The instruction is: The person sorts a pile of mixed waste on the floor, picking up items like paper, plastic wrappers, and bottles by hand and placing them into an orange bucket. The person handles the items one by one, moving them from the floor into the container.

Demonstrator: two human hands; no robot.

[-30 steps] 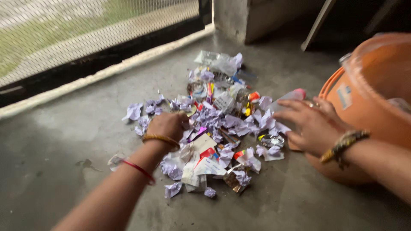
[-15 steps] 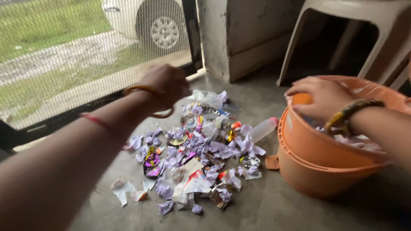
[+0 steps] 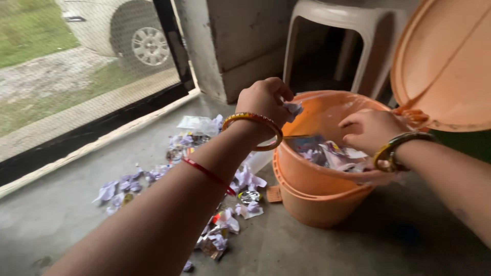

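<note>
My left hand (image 3: 265, 100) is held over the near rim of an orange plastic bin (image 3: 317, 189), its fingers closed on crumpled purple-white paper scraps (image 3: 293, 109). My right hand (image 3: 369, 130) rests inside the bin's mouth, fingers curled on the paper rubbish (image 3: 322, 152) that lies in it. The bin's orange lid (image 3: 445, 66) stands tipped up at the right. A pile of crumpled purple paper, wrappers and bits of plastic (image 3: 176, 168) is spread over the concrete floor to the left of the bin, partly hidden by my left forearm.
A white plastic stool (image 3: 337, 30) stands behind the bin beside a concrete pillar (image 3: 232, 41). A wire-mesh screen (image 3: 76, 66) with a dark frame closes off the left side, with a car and grass outside. Grey concrete floor (image 3: 388, 240) lies in front of the bin.
My left hand has swung from above the pile to the bin's rim with paper in it. My right hand went from the rim down into the bin. The lid now stands up.
</note>
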